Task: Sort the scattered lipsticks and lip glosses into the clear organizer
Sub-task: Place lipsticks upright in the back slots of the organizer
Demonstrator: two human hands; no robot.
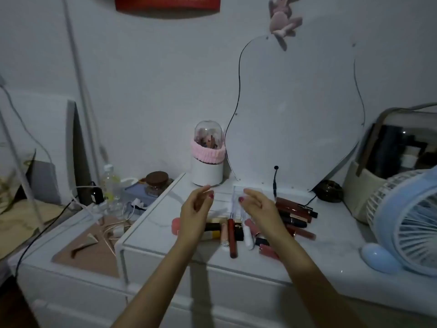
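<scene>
A clear organizer [227, 197] stands on the white dresser top, in front of the mirror. Several lipsticks and lip glosses lie scattered before it: a dark red gloss tube [232, 237], a white tube [248, 235], a pink gloss [268, 252], and a pile of dark tubes [295, 213] at the right. My left hand [196, 209] hovers at the organizer's left side, fingers relaxed and holding nothing. My right hand [257, 205] hovers at its right side, fingers straight, also holding nothing. Both forearms hide part of the scattered tubes.
A wavy mirror [295, 114] leans on the wall behind. A white brush holder [208, 162] with a clear dome stands at the back left. A blue fan [406, 221] and a storage case [397, 157] stand at the right. A lower table with cables, a bottle and a jar sits at the left.
</scene>
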